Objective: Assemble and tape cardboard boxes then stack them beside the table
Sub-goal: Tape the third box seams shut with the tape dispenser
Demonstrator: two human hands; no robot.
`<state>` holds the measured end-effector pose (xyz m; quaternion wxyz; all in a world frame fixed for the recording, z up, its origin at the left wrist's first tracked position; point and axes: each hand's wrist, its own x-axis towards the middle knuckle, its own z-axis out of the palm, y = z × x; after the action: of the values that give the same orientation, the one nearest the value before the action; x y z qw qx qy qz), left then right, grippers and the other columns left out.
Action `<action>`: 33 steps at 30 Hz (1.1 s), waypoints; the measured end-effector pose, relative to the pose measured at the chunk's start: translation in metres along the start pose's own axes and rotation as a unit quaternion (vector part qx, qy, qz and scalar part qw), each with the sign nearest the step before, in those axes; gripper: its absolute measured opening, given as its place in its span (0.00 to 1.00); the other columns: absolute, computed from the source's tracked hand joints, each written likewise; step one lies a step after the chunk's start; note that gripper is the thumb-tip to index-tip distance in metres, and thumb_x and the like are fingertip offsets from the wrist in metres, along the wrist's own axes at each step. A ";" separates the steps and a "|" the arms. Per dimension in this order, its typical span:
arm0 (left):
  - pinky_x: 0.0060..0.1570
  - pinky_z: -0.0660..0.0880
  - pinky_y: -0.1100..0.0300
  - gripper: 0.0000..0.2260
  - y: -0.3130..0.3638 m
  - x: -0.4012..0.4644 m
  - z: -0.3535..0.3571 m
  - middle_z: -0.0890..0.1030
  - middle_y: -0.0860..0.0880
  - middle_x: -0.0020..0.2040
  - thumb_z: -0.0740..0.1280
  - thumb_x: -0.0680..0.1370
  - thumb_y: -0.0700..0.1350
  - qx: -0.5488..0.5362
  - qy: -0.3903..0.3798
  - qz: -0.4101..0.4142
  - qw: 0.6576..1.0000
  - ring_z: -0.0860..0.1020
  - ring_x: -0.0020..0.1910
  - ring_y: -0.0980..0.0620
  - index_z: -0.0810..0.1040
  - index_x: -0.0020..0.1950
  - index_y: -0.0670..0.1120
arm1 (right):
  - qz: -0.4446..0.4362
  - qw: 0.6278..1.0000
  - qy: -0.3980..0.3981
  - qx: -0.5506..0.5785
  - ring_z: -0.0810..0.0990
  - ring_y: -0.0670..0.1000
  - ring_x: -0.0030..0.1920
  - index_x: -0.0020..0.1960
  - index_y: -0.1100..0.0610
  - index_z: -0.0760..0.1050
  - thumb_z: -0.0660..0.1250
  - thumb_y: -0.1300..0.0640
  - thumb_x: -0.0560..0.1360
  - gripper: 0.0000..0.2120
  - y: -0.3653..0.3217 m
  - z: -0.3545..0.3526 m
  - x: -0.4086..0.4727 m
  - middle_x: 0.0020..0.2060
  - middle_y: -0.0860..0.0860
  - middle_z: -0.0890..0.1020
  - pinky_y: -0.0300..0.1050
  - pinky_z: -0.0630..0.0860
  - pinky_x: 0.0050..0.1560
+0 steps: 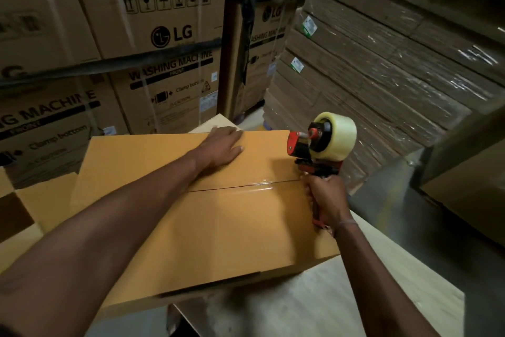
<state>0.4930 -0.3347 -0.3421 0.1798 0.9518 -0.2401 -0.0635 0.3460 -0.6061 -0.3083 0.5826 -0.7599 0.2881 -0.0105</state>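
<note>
Desk surface, pale and smooth, carries a closed cardboard box of plain tan board, its two top flaps meeting along a seam that runs across the lid. A strip of glossy clear tape lies over that seam, catching the light near the box's right edge. The right hand wraps its grip tightly round the handle of a red and black tape dispenser, which stands at the right edge of the box with a fat roll of clear tape mounted on top. A thin band circles the right wrist. The left hand lies flat on the far flap, fingers spread and straight, pressing the lid down.

Left of the box lie more tan cardboard pieces. Beyond stand large brown cartons bound with white straps, printed "LG", "WASHING MACHINE", "FRONT" and "Clamp bottom", with handling pictograms along the top. To the right, a stack of flat corrugated sheets is wrapped in shiny plastic film and bears small green and white labels, too small to read.
</note>
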 end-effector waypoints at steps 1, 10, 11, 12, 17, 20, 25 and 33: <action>0.78 0.59 0.49 0.23 0.014 0.009 0.003 0.69 0.43 0.78 0.62 0.85 0.50 -0.064 0.022 0.017 0.998 0.67 0.77 0.44 0.67 0.80 0.45 | 0.006 1.000 0.007 -0.001 0.70 0.53 0.30 0.39 0.53 0.80 0.73 0.49 0.65 0.08 -0.001 -0.001 0.012 0.28 0.53 0.75 0.50 0.66 0.32; 0.49 0.84 0.50 0.22 0.092 0.115 0.006 0.87 0.45 0.43 0.58 0.86 0.59 -0.647 -0.026 -0.155 0.746 0.86 0.43 0.46 0.81 0.57 0.42 | -0.009 1.000 0.021 -0.006 0.75 0.53 0.32 0.39 0.55 0.81 0.74 0.49 0.64 0.10 -0.016 0.021 0.075 0.30 0.53 0.80 0.50 0.71 0.36; 0.49 0.84 0.48 0.20 0.091 0.122 0.005 0.86 0.47 0.38 0.59 0.86 0.58 -0.660 -0.036 -0.164 0.732 0.86 0.38 0.48 0.80 0.53 0.42 | -0.017 1.000 0.023 -0.007 0.74 0.53 0.33 0.39 0.55 0.81 0.74 0.48 0.64 0.11 -0.017 0.023 0.080 0.30 0.52 0.80 0.51 0.71 0.36; 0.49 0.84 0.47 0.18 0.089 0.128 0.006 0.85 0.48 0.34 0.60 0.86 0.56 -0.671 -0.042 -0.171 0.720 0.85 0.34 0.49 0.79 0.51 0.43 | -0.022 0.999 0.024 -0.007 0.74 0.53 0.33 0.39 0.55 0.81 0.74 0.47 0.64 0.12 -0.017 0.025 0.085 0.30 0.53 0.80 0.51 0.70 0.36; 0.50 0.85 0.48 0.15 0.078 0.144 0.007 0.84 0.40 0.46 0.64 0.85 0.43 -0.705 -0.056 -0.179 0.684 0.85 0.42 0.46 0.78 0.66 0.34 | -0.033 0.999 0.039 0.009 0.71 0.53 0.31 0.38 0.54 0.79 0.75 0.49 0.66 0.09 -0.023 0.034 0.099 0.29 0.54 0.77 0.50 0.67 0.35; 0.52 0.84 0.49 0.12 0.075 0.149 0.009 0.84 0.36 0.52 0.64 0.85 0.41 -0.716 -0.065 -0.166 0.675 0.85 0.45 0.45 0.79 0.64 0.35 | -0.041 0.998 0.049 0.002 0.71 0.54 0.31 0.36 0.54 0.79 0.74 0.45 0.63 0.13 -0.025 0.037 0.106 0.28 0.55 0.77 0.51 0.68 0.35; 0.54 0.84 0.50 0.08 0.071 0.148 0.014 0.85 0.37 0.53 0.65 0.85 0.43 -0.714 -0.060 -0.151 0.681 0.86 0.47 0.45 0.82 0.54 0.41 | -0.029 0.999 0.041 -0.015 0.74 0.54 0.30 0.35 0.56 0.79 0.73 0.46 0.64 0.13 -0.027 0.040 0.117 0.27 0.53 0.79 0.51 0.70 0.34; 0.50 0.85 0.48 0.16 0.074 0.151 0.017 0.87 0.37 0.48 0.64 0.86 0.51 -0.693 -0.050 -0.171 0.699 0.87 0.47 0.42 0.81 0.58 0.38 | -0.018 0.998 0.039 -0.054 0.75 0.55 0.32 0.34 0.56 0.79 0.71 0.51 0.63 0.08 -0.031 0.046 0.135 0.28 0.52 0.80 0.53 0.71 0.36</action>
<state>0.5896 -0.4736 -0.3355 0.7622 0.5785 0.0304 -0.2887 0.4876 -0.6212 -0.3389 0.5289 -0.7942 0.2973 -0.0348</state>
